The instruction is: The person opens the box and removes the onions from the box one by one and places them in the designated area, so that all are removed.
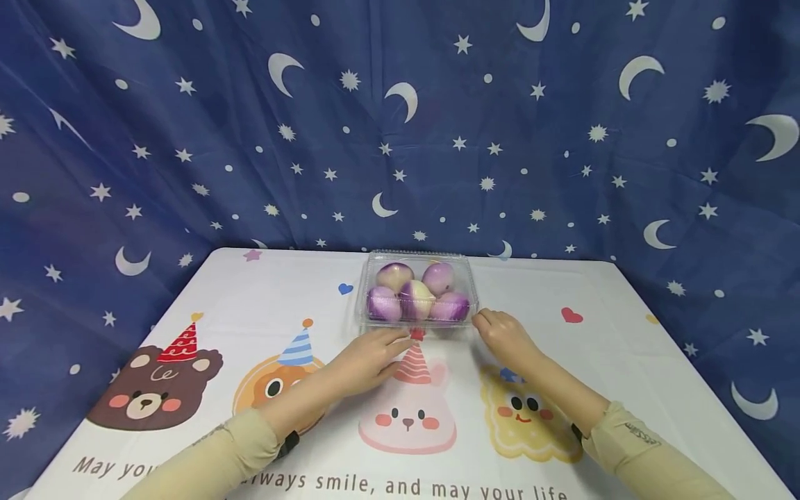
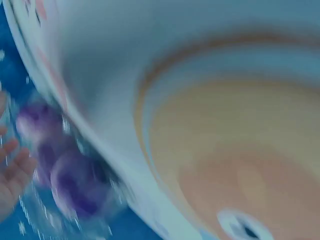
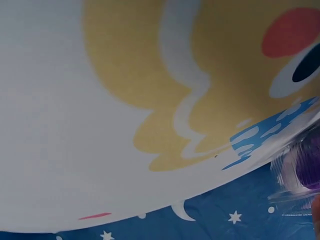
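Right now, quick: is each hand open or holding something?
Left hand: open, just in front of the box.
Right hand: at the box's near corner; can't tell whether it's gripping.

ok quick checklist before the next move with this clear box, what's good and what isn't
1. Clear box upright on the table: ok.
2. Five rounded purple-and-cream pieces inside it: ok.
3. Lid latched: cannot tell; no catch can be made out.
4. Left hand gripping the box: not ok; it is at the front side, fingers not closed round anything.
5. Right hand secure on the box: cannot tell; its fingertips are at the near right corner, contact unclear.
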{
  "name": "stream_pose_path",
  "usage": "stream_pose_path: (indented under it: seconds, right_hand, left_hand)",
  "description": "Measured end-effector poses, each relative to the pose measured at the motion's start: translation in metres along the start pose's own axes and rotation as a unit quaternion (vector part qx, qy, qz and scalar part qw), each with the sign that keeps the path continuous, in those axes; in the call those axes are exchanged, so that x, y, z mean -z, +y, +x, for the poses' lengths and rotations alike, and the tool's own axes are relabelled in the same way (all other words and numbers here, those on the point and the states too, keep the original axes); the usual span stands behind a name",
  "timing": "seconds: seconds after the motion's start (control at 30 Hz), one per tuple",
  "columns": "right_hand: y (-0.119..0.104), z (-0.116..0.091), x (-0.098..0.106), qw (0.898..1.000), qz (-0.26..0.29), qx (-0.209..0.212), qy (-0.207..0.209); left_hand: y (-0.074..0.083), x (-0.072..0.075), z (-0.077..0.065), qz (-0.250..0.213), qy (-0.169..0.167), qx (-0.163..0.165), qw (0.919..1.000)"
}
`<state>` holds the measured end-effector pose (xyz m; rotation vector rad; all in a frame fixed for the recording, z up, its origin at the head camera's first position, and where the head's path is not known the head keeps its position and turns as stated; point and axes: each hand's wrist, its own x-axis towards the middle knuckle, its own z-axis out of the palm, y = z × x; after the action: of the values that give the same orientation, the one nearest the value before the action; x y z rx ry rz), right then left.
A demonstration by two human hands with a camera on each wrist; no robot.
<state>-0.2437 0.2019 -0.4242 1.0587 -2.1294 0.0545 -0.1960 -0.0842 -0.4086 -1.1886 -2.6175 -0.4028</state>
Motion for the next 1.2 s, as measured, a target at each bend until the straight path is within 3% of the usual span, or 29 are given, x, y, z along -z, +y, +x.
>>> stream_pose_path:
  seconds: [0.07,0.13,0.2,0.33,0.37,0.4,0.43,0.47,0.5,0.57,0.6,0.67,0.73,0.77,0.8,0.9,1.03,1.1,1.2]
  right_hand:
    - [0.001,0.0,0.0,1.0,0.019,-0.013,0.012]
    - [0.002,-0.001,0.001,0.999,0.036,-0.027,0.019]
    - [0.003,-0.001,0.002,0.998,0.044,-0.038,0.022]
    - [0.002,0.001,0.001,0.998,0.046,-0.049,0.022]
    - [0.002,0.001,0.0,0.997,0.046,-0.051,0.021]
    - [0.001,0.002,0.0,0.997,0.048,-0.052,0.021]
    - [0.001,0.002,-0.001,0.997,0.048,-0.053,0.02]
    - [0.0,0.003,-0.001,0.997,0.05,-0.054,0.019]
    - [0.0,0.003,-0.002,0.997,0.051,-0.056,0.018]
    - [0.0,0.004,-0.002,0.997,0.052,-0.059,0.015]
    - [0.0,0.004,-0.002,0.997,0.053,-0.062,0.014]
    - [0.001,0.004,-0.002,0.996,0.053,-0.067,0.014]
    - [0.002,0.004,-0.002,0.996,0.052,-0.069,0.014]
    - [0.003,0.004,-0.002,0.996,0.052,-0.068,0.015]
    - [0.003,0.004,-0.002,0.996,0.052,-0.066,0.014]
    - [0.002,0.005,-0.003,0.997,0.049,-0.057,0.011]
    - [0.001,0.003,-0.004,0.998,0.035,-0.045,0.009]
    - [0.0,0.0,-0.005,0.999,0.017,-0.033,0.006]
    - [0.0,-0.005,-0.007,1.0,-0.017,-0.006,0.002]
  left_hand:
    - [0.009,-0.006,0.008,-0.073,0.008,0.054,0.9958]
    - [0.018,-0.012,0.018,-0.147,0.02,0.107,0.9831]
    - [0.024,-0.017,0.028,-0.163,0.042,0.125,0.9778]
    - [0.029,-0.021,0.046,-0.107,0.084,0.126,0.9826]
    - [0.03,-0.022,0.048,-0.128,0.082,0.139,0.9785]
    - [0.031,-0.022,0.05,-0.18,0.069,0.161,0.9679]
    - [0.032,-0.023,0.051,-0.252,0.053,0.193,0.9467]
    - [0.034,-0.023,0.052,-0.332,0.038,0.232,0.9136]
    - [0.035,-0.023,0.054,-0.404,0.027,0.275,0.8722]
    - [0.036,-0.025,0.058,-0.519,0.011,0.353,0.7783]
    - [0.036,-0.026,0.061,-0.567,0.01,0.382,0.7296]
    - [0.035,-0.028,0.069,-0.637,0.022,0.42,0.6459]
    - [0.034,-0.032,0.076,-0.688,0.046,0.442,0.5743]
    - [0.034,-0.035,0.08,-0.708,0.06,0.444,0.5454]
    - [0.034,-0.038,0.083,-0.722,0.072,0.446,0.5234]
    - [0.036,-0.046,0.091,-0.738,0.096,0.453,0.4907]
    - [0.04,-0.05,0.099,-0.754,0.099,0.455,0.4635]
    - [0.041,-0.051,0.102,-0.756,0.09,0.457,0.4599]
    - [0.041,-0.054,0.103,-0.747,0.078,0.462,0.471]
